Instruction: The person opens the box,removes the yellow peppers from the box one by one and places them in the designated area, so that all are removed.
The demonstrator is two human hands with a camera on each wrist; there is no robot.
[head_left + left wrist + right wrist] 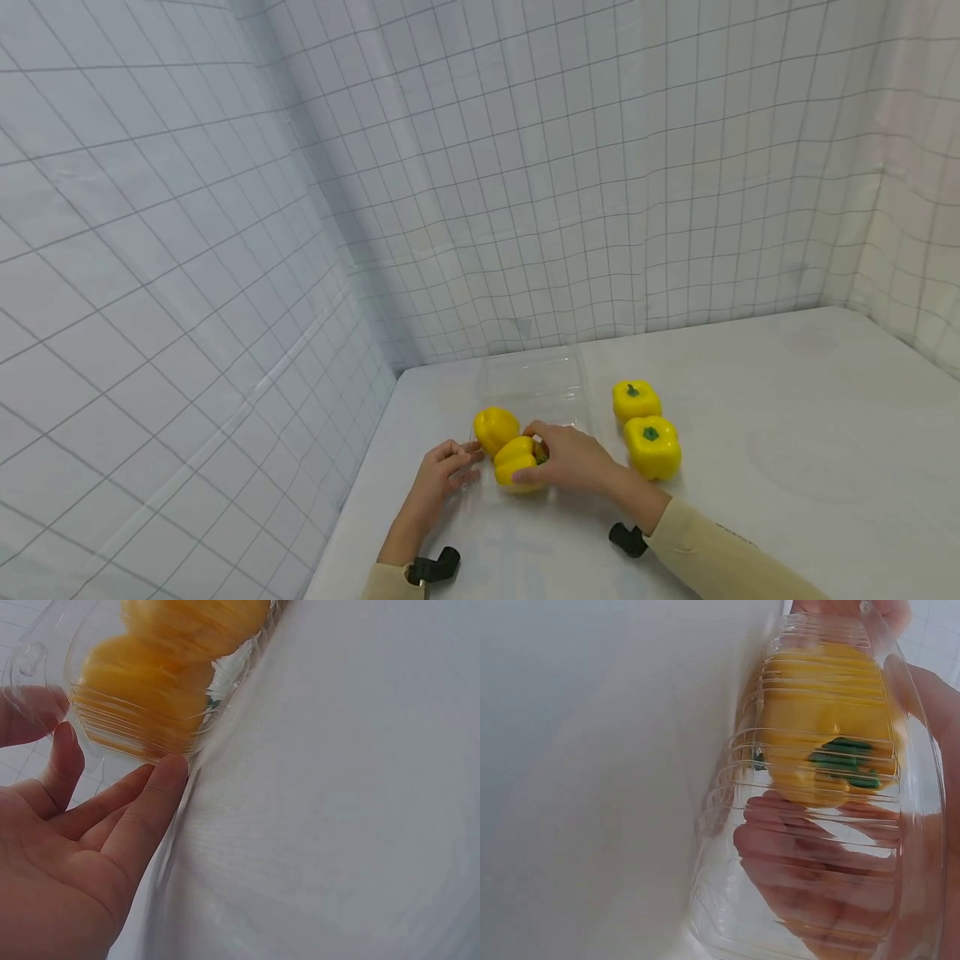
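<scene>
A clear plastic clamshell box (pixel 555 408) lies with its lid raised back at the far side. Inside its near half are two yellow bell peppers: one pepper (pixel 495 429) at the back left, the other pepper (pixel 516 463) in front. My right hand (pixel 573 458) holds the front pepper between thumb and fingers; through the ribbed wall its green stem (pixel 847 761) and my fingers show in the right wrist view. At the box's left side is my left hand (pixel 444 475). Its extended fingertips (pixel 171 774) touch the clear wall in the left wrist view.
Two more yellow bell peppers, a farther one (pixel 636 402) and a nearer one (pixel 652 447), stand right of the box, close to my right forearm. A white cloth covers the table (pixel 787 467). Grid-patterned white curtains (pixel 570 167) hang behind and to the left.
</scene>
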